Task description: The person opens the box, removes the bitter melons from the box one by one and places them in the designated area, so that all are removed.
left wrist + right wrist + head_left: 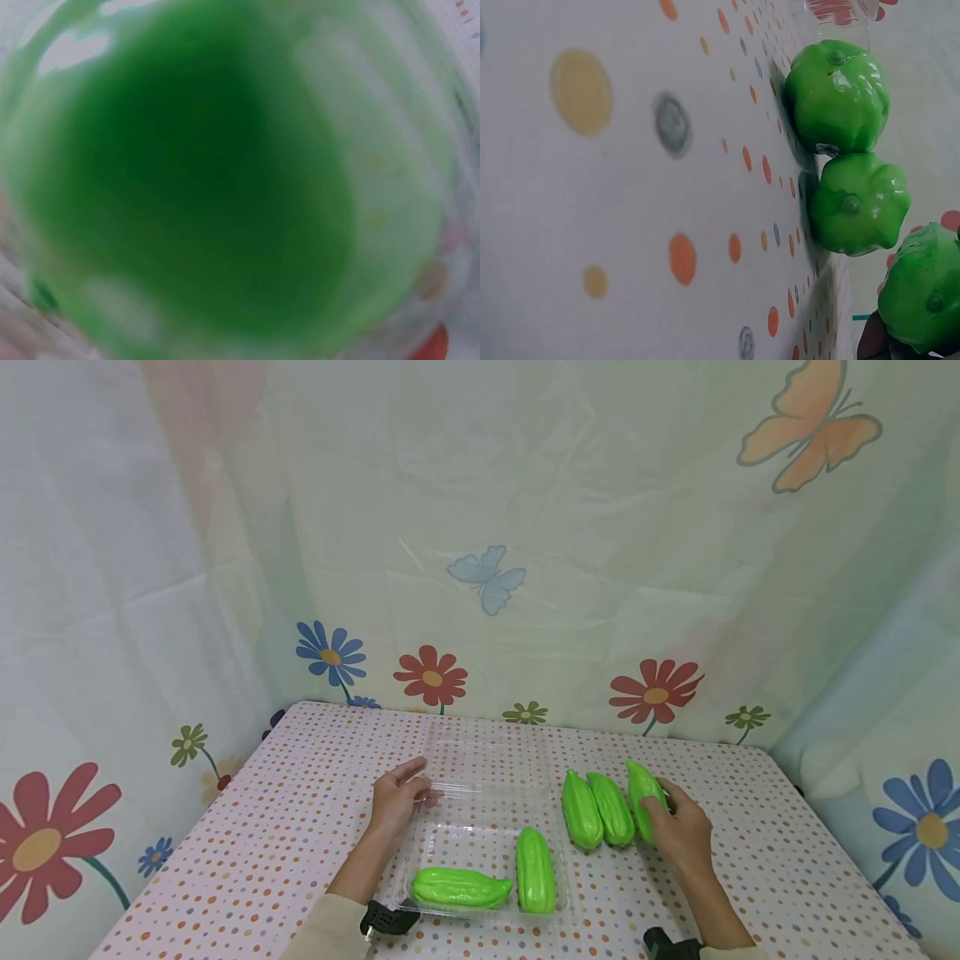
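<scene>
My right hand [684,828] grips a green ridged gourd [642,793] between thumb and fingers. In the right wrist view this held gourd [919,296] is raised off the tabletop. Two similar gourds, a left one [582,810] and a right one [612,810], lie side by side just left of it. A clear plastic box [465,843] stands with its lid [487,752] folded back. Inside are a gourd lying crosswise [461,888] and another lying lengthwise [536,870] at the right. At the hinge's left end, my left hand [393,800] holds the box edge.
A dotted cloth covers the table [300,760], which meets a flowered backdrop [562,635] at the back and sides. The left wrist view is filled by a blurred green shape seen through plastic.
</scene>
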Available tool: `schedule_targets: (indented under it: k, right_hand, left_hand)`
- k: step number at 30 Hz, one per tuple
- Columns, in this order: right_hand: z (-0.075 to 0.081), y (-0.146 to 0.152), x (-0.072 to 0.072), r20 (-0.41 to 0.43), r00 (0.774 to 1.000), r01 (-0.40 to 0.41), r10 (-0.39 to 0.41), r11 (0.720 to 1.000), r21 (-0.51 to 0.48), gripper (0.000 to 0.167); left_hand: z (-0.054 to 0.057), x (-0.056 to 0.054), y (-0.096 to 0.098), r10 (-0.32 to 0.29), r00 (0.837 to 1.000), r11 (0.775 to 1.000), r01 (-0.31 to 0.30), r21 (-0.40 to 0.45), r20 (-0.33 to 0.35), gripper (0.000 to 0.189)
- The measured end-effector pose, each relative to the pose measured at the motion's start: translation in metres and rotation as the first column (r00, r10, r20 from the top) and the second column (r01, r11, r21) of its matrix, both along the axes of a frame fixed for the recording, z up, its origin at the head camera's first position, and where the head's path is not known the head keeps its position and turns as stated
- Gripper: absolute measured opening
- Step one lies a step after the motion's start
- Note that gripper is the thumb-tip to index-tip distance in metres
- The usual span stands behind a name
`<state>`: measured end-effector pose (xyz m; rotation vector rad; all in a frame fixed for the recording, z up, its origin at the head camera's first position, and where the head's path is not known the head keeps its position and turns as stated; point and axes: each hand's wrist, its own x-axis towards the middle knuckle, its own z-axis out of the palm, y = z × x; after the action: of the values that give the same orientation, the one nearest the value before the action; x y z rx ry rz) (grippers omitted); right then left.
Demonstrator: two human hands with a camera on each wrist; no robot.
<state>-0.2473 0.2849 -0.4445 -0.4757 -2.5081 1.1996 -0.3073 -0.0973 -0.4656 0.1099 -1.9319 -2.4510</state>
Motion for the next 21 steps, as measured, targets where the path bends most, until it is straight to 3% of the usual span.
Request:
schedule_targets:
  k: [7, 21]
  right_hand:
    - [-0.002, 0.002, -0.004, -0.002, 1.0, -0.029, 0.029, 0.999, 0.021, 0.058]
    - [-0.005, 0.009, -0.014, 0.096, 0.991, -0.104, 0.097, 0.992, 0.071, 0.06]
  left_hand:
    - [0.0, 0.0, 0.0, -0.003, 1.0, 1.0, 0.003, 0.006, -0.013, 0.053]
    - [0.001, -0.001, 0.0, -0.009, 1.0, 1.0, 0.009, 0.028, -0.004, 0.052]
